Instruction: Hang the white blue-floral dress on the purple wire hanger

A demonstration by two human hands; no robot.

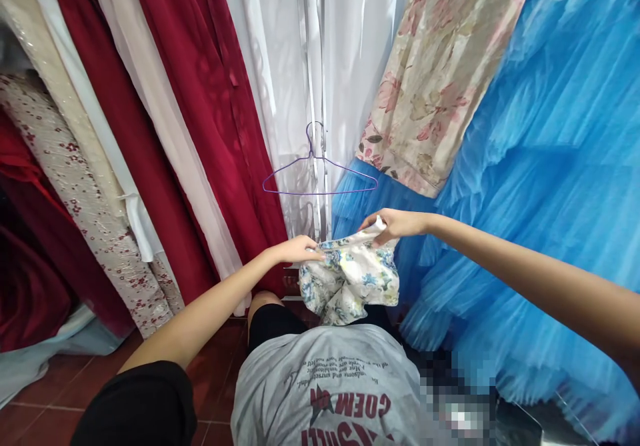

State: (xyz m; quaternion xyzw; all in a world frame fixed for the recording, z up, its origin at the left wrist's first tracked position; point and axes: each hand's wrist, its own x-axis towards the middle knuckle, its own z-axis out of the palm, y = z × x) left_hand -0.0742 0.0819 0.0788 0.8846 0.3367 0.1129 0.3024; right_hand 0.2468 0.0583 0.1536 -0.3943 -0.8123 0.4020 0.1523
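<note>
A white garment with a blue and yellow floral print [367,273] hangs bunched between my hands, over my lap; its exact kind cannot be made out. At its upper left edge, my left hand [300,249] pinches the cloth. My right hand [393,225] grips the top edge on the other side, with a bit of fabric poking up between thumb and fingers. Just beyond and above the garment, a thin purple wire hanger [320,159] hangs against the white cloth with nothing on it.
Long dark red fabric [185,99] and white drapes [345,53] hang in front. On the right are a beige floral cloth [425,99] and a big blue tulle dress [550,186]. Flower-patterned fabric [70,179] hangs at left, above a red tiled floor [50,386].
</note>
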